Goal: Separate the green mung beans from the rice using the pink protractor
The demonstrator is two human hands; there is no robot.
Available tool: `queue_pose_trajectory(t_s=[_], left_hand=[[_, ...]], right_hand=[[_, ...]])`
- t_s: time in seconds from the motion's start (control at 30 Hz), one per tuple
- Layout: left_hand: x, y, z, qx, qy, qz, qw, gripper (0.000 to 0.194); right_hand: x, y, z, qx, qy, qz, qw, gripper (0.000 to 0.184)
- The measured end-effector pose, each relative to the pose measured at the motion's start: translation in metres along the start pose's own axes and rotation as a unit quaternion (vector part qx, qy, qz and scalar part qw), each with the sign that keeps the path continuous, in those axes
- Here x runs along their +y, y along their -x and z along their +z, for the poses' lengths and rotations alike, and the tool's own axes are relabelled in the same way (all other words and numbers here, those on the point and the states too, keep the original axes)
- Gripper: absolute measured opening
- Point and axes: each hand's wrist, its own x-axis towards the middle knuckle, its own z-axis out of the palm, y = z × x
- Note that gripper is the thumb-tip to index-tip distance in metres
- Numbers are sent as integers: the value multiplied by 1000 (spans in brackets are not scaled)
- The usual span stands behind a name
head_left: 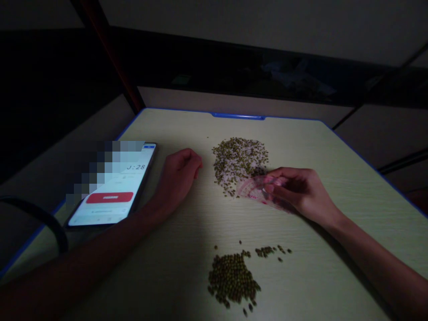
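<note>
Visibly see-through, pink-marked protractor [249, 188], pinched in right fingers [285, 192], left fingers [197, 164] curled, hold unclear.

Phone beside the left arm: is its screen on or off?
On. The phone glows brightly in the dim scene, and its screen shows digits and a red button.

Dim light is leaving the room mostly in shadow. A light wood-grain table [351, 178] is filling the foreground, blue trim [180, 110] following its border and a wider blue strip [238, 117] sitting at its far edge. Behind it, a pale surface [234, 22] is spanning the view, wall or floor not being distinguishable, with a dark band [217, 67] crossing it. A reddish post [110, 53] is slanting down at left.
</note>
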Motion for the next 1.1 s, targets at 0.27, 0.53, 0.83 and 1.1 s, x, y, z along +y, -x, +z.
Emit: queue_pose_trajectory(t_s=[0.27,0.53,0.83,1.1], left_hand=[[-2,1,0,-1,-7,1,1000,25],[2,2,0,7,-19,2,1000,25],[1,1,-1,-1,-6,-2,1000,27],[0,1,0,1,-7,-2,1000,27]], right_hand=[[1,-2,3,-15,-4,-8,1000,12],[2,-2,3,-32,-5,-18,999,11],[0,1,6,-64,-1,-17,998,12],[-1,8,19,-145,0,-46,988,9]])
